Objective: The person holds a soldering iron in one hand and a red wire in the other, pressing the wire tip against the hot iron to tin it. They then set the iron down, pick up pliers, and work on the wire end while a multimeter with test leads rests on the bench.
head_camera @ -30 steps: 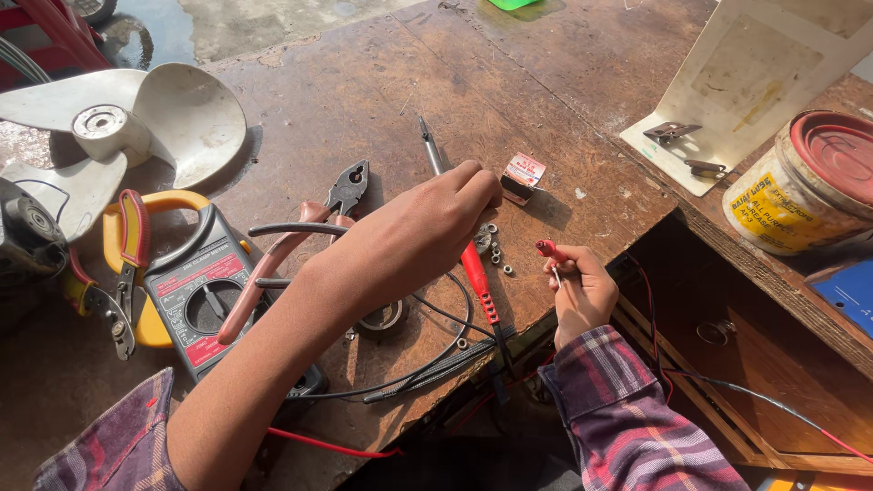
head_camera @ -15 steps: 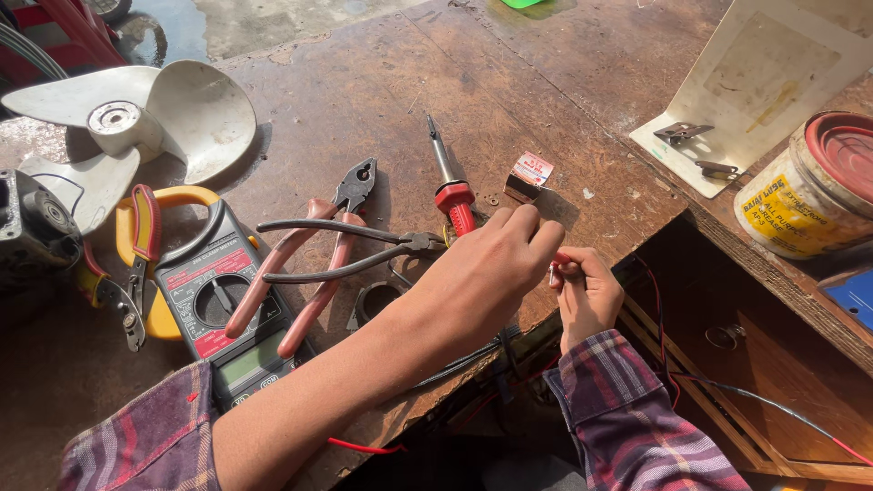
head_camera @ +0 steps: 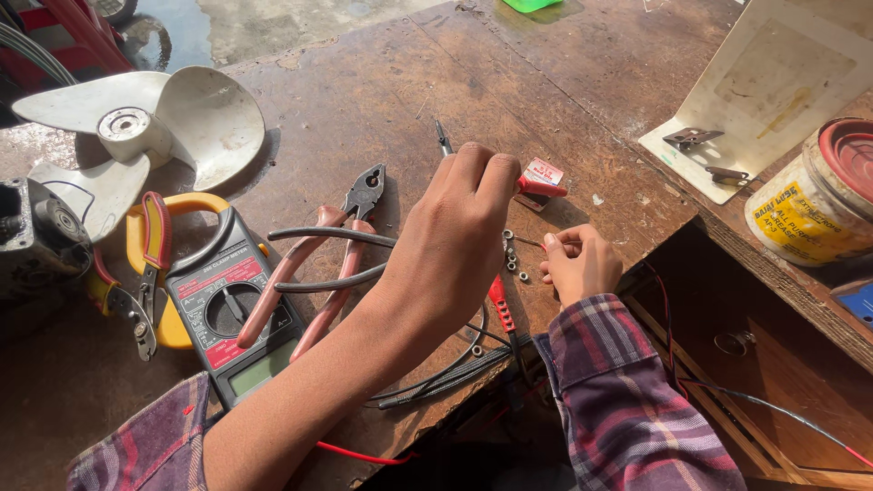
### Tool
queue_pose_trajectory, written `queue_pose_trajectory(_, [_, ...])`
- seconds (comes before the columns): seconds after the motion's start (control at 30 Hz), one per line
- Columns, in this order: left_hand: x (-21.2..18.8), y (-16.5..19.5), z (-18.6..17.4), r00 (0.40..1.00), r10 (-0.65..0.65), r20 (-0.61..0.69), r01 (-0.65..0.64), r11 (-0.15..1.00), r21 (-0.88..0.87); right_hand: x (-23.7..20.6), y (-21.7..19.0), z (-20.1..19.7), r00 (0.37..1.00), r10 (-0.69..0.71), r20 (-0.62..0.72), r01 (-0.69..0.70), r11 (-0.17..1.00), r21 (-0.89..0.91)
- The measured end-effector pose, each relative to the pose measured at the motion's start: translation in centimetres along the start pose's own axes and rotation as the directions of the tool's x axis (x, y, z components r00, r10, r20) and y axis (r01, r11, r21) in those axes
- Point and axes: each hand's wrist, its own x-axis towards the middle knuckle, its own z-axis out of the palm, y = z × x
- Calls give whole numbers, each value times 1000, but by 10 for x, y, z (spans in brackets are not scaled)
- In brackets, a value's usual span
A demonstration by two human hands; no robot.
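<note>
The left hand (head_camera: 459,236) is pinching a red-handled screwdriver (head_camera: 538,187) above the table (head_camera: 364,100), the right hand (head_camera: 580,264) is curling closed around a thin wire beside loose nuts (head_camera: 514,258), so assembly appears unfinished.

I am at a repair workshop, by the look of my scarred, stained wooden tabletop (head_camera: 382,82). Tools lie scattered on it: pink-handled pliers (head_camera: 314,264), a yellow clamp meter (head_camera: 223,295), black test leads (head_camera: 436,377). A detached white fan blade (head_camera: 155,127) sits beside a grimy motor (head_camera: 36,227), and a tin with a red lid (head_camera: 818,195) stands at the edge.
</note>
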Motion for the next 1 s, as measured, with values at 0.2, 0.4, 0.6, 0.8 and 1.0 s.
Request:
queue_pose_trajectory(0.2, [-2, -6, -5, 1000, 18, 11, -18, 1000, -8, -5, -9, 20, 853, -436, -287, 358, 889, -287])
queue_pose_trajectory(0.4, [0, -12, 4, 995, -1, 104, 0, 1000, 9, -8, -10, 11, 862, -386, -330, 462, 866, 193])
queue_pose_trajectory(0.6, [1, -17, 14, 972, -65, 225, 67, 998, 0, -12, -24, 2, 845, -496, -200, 529, 831, 172])
queue_pose_trajectory(0.8, [0, -16, 21, 965, -59, 254, 80, 994, -72, -21, -32, -1, 571, -806, -157, 819, 545, 180])
queue_pose_trajectory(1.0, [-8, -18, 27, 958, -104, 266, 143, 981, -130, -24, -19, 1, 626, -773, -102, 769, 589, 249])
